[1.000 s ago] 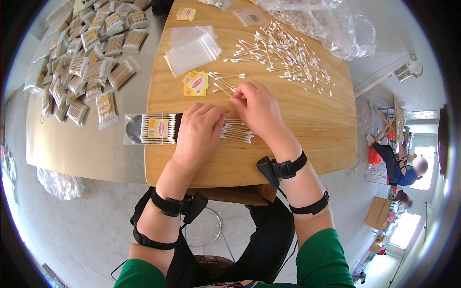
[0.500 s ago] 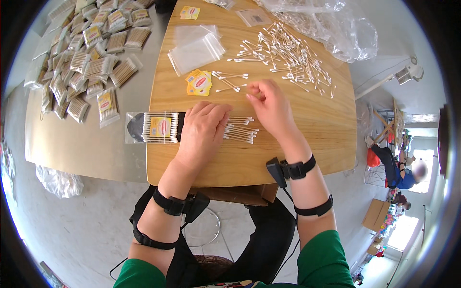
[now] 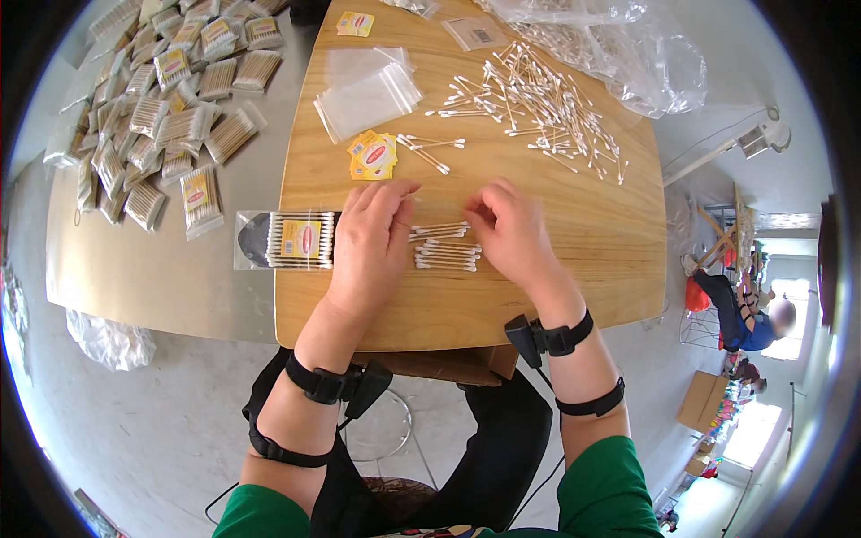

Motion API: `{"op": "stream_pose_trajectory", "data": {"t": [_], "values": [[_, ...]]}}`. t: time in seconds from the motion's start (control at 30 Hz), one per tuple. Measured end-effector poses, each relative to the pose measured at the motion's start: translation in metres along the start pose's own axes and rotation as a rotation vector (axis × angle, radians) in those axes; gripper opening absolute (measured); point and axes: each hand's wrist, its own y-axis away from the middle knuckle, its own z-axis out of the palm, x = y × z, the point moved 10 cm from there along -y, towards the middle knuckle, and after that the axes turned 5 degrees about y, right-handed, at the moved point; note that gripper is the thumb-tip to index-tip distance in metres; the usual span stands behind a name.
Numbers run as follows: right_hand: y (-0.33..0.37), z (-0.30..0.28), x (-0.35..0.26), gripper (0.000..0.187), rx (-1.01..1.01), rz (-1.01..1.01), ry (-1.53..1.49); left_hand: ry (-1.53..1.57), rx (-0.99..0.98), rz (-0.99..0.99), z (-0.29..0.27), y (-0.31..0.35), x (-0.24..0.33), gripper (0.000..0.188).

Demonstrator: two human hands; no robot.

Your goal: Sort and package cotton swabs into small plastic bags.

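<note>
Between my hands lies a small row of cotton swabs point(image 3: 446, 255), set side by side on the wooden table. My right hand point(image 3: 511, 229) pinches at the right end of the row's far edge, its fingertips closed on a cotton swab point(image 3: 444, 230). My left hand point(image 3: 369, 238) arches palm down at the row's left end, fingers bent together; what they hold, if anything, is hidden. Left of it, a clear bag point(image 3: 252, 253) with a dark piece inside lies under a neat layer of swabs point(image 3: 314, 263) topped by a yellow card point(image 3: 301, 238).
Beyond my hands are a stack of yellow cards point(image 3: 372, 156), a few loose swabs point(image 3: 430, 151), clear zip bags point(image 3: 368, 99) and a large swab pile point(image 3: 538, 103). Crumpled clear plastic point(image 3: 619, 54) lies at the far right. Filled swab packs point(image 3: 170, 117) heap on the metal table point(image 3: 242, 296) at left.
My right hand has come nearer and down to the row of swabs. One swab has gone from the loose few by the cards. My left hand has shifted slightly left.
</note>
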Motion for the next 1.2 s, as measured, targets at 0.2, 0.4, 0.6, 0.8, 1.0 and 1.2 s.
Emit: {"op": "stream_pose_trajectory", "data": {"t": [0.2,0.4,0.6,0.8,1.0,1.2], "values": [[-0.025,-0.008,-0.002,0.015,0.191,0.041,-0.078,-0.159,-0.121,0.134,0.014,0.006,0.011,0.015],[-0.05,0.005,0.001,0.013,0.175,0.02,0.072,-0.106,-0.147,0.092,0.015,0.004,0.008,0.014],[-0.022,-0.011,0.027,0.012,0.123,0.13,0.045,-0.083,-0.125,0.023,0.01,0.003,0.002,0.013],[0.002,0.005,0.006,0.015,-0.112,0.085,-0.01,-0.107,-0.089,0.134,0.011,0.004,0.009,0.016],[-0.048,-0.018,-0.019,0.025,0.209,-0.168,0.11,-0.169,-0.158,0.163,0.018,0.008,0.014,0.016],[-0.07,-0.005,-0.004,0.015,0.028,-0.103,0.105,-0.127,-0.19,0.115,0.019,0.006,0.009,0.013]]}}
